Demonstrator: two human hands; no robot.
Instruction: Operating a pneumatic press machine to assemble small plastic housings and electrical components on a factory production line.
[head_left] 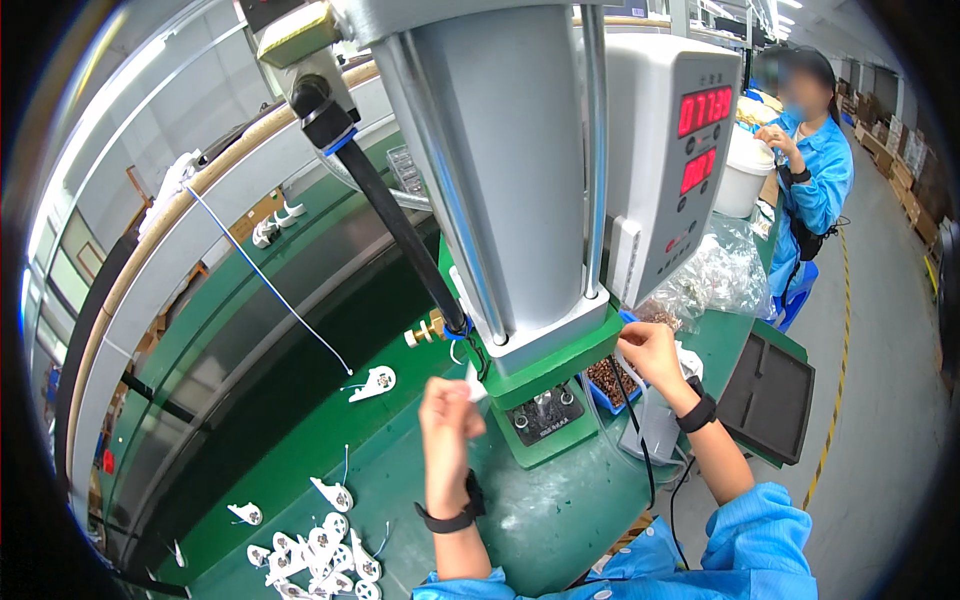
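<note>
My left hand (450, 412) is closed on a small white part (475, 382), just left of the green head of a bench press (555, 360). Only part of that white piece shows past my fingers, so its full shape cannot be told. On the press's other side, my right hand (650, 355) has its fingers pinched together above a blue bin (612, 385) of small copper-coloured pieces. Whatever sits in that pinch is too small or hidden to make out. Below the press head, a dark metal fixture (545, 415) with bolts rests on the green base.
Several white wheel-shaped parts with wires (325, 550) lie in a pile at lower left; another white part (375, 384) lies on the green belt. A counter box (680, 160) stands beside the press. Clear plastic bags (715, 275) and a black tray (765, 395) are right. A co-worker (815, 170) sits beyond.
</note>
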